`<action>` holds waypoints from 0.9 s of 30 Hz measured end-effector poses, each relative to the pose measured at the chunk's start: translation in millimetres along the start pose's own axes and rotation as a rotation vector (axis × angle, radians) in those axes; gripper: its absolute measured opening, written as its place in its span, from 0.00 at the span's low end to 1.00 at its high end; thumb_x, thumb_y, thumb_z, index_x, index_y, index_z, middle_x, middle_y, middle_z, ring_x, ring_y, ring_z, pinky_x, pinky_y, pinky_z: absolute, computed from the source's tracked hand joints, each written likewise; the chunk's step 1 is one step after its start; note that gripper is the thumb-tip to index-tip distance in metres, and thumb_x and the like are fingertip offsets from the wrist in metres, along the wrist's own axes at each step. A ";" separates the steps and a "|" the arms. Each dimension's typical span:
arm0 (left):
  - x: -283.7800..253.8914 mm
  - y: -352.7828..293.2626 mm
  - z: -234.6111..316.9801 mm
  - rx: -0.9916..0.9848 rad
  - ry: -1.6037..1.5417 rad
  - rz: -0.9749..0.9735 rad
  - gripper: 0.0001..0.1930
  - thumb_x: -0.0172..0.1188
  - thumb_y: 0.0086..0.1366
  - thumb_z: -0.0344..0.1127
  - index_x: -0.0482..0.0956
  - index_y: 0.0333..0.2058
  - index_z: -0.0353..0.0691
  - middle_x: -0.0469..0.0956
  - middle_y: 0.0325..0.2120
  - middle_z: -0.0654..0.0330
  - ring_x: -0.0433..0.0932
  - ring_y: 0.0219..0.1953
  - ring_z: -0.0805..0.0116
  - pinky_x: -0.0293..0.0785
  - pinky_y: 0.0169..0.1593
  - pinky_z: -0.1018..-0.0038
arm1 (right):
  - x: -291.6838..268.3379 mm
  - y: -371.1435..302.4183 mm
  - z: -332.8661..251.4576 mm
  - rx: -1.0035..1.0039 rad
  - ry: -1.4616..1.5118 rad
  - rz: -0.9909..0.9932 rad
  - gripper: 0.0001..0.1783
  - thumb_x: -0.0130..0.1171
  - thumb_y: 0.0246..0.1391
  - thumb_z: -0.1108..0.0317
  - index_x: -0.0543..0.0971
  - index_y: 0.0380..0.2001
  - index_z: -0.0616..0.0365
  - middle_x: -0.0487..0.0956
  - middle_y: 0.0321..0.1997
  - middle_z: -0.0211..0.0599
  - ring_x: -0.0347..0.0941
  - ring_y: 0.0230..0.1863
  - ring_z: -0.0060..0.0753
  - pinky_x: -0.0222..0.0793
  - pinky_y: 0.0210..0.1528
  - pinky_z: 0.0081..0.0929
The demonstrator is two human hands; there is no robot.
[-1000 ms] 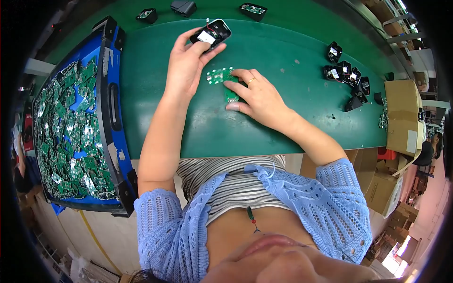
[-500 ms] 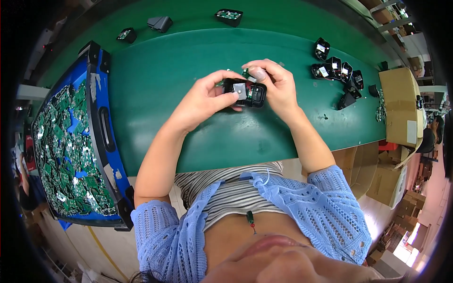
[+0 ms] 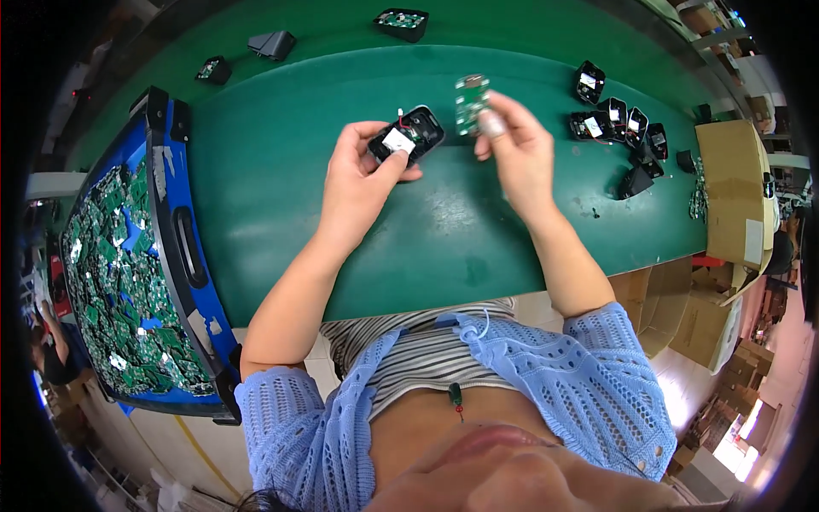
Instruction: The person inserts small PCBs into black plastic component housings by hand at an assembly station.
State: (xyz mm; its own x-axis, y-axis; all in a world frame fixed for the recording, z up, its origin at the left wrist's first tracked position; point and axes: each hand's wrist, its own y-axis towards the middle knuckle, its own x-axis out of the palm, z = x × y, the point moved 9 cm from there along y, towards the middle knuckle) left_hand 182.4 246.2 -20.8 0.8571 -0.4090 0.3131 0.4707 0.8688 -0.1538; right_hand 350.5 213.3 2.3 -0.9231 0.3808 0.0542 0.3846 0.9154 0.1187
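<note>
My left hand (image 3: 365, 175) grips a black plastic housing (image 3: 431, 130) above the green table. Inside the housing lie a silver-white battery-like block (image 3: 397, 141), under my left thumb, and a small piece of green circuitry; a short red wire sticks up at its edge. To the right, my right hand (image 3: 522, 149) pinches a green circuit board (image 3: 471, 104) between thumb and fingers, held upright and slightly blurred. Board and housing are apart.
A blue crate (image 3: 194, 247) with black trim, heaped with green circuit boards (image 3: 128, 282), stands at the left. Several black housings (image 3: 616, 115) cluster at the right, beside a cardboard box (image 3: 734, 192). More housings (image 3: 403, 23) lie along the far side of the green table (image 3: 426, 247).
My right hand has lifted the circuit board away from the housing, up and to the right. My left hand has shifted left and tilted the housing.
</note>
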 end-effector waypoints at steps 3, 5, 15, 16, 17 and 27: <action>-9.4 4.8 7.5 0.167 0.162 0.088 0.16 0.54 0.55 0.22 0.61 0.41 0.29 0.68 0.37 0.52 0.74 0.32 0.72 0.78 0.34 0.77 | 7.2 -11.4 -27.3 -0.054 0.093 -0.034 0.13 0.51 0.52 0.74 0.68 0.42 0.63 0.72 0.27 0.31 0.66 0.20 0.16 0.63 0.22 0.13; -5.8 3.7 7.5 0.192 0.171 0.095 0.16 0.55 0.54 0.22 0.61 0.41 0.30 0.69 0.36 0.53 0.74 0.32 0.72 0.77 0.34 0.78 | 20.8 -21.6 -31.0 -0.019 0.198 -0.107 0.16 0.53 0.51 0.76 0.62 0.42 0.60 0.71 0.27 0.33 0.66 0.20 0.17 0.62 0.21 0.13; 4.3 -6.3 20.3 0.273 0.269 0.097 0.16 0.55 0.54 0.22 0.62 0.40 0.30 0.71 0.33 0.54 0.74 0.34 0.73 0.76 0.34 0.79 | 35.5 -26.4 -24.5 0.062 0.275 -0.192 0.13 0.52 0.51 0.76 0.62 0.39 0.59 0.72 0.26 0.34 0.66 0.19 0.17 0.62 0.20 0.14; 4.6 -6.5 20.6 0.274 0.267 0.093 0.16 0.56 0.54 0.22 0.63 0.40 0.30 0.72 0.33 0.54 0.73 0.34 0.73 0.76 0.34 0.80 | 35.9 -26.6 -24.8 0.060 0.276 -0.191 0.13 0.52 0.51 0.76 0.62 0.39 0.59 0.72 0.26 0.34 0.66 0.19 0.17 0.62 0.20 0.14; 4.4 -6.3 20.1 0.275 0.268 0.091 0.16 0.56 0.54 0.22 0.63 0.40 0.30 0.72 0.33 0.54 0.73 0.34 0.73 0.76 0.34 0.80 | 37.1 -27.1 -25.0 0.061 0.279 -0.198 0.13 0.52 0.51 0.76 0.62 0.39 0.59 0.72 0.26 0.34 0.66 0.19 0.18 0.62 0.21 0.14; 5.5 -7.2 18.3 0.272 0.282 0.091 0.16 0.56 0.53 0.22 0.63 0.40 0.31 0.71 0.34 0.54 0.72 0.36 0.73 0.76 0.35 0.78 | 37.1 -23.9 -23.5 0.049 0.229 -0.193 0.12 0.52 0.51 0.76 0.63 0.38 0.59 0.72 0.26 0.34 0.66 0.19 0.18 0.62 0.21 0.14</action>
State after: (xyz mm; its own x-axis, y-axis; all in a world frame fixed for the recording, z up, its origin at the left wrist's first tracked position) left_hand 179.9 242.8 -0.8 0.9344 -0.3546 0.0339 0.3501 0.9317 0.0969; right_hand 307.2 202.4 24.8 -0.9518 0.1653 0.2585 0.1967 0.9753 0.1007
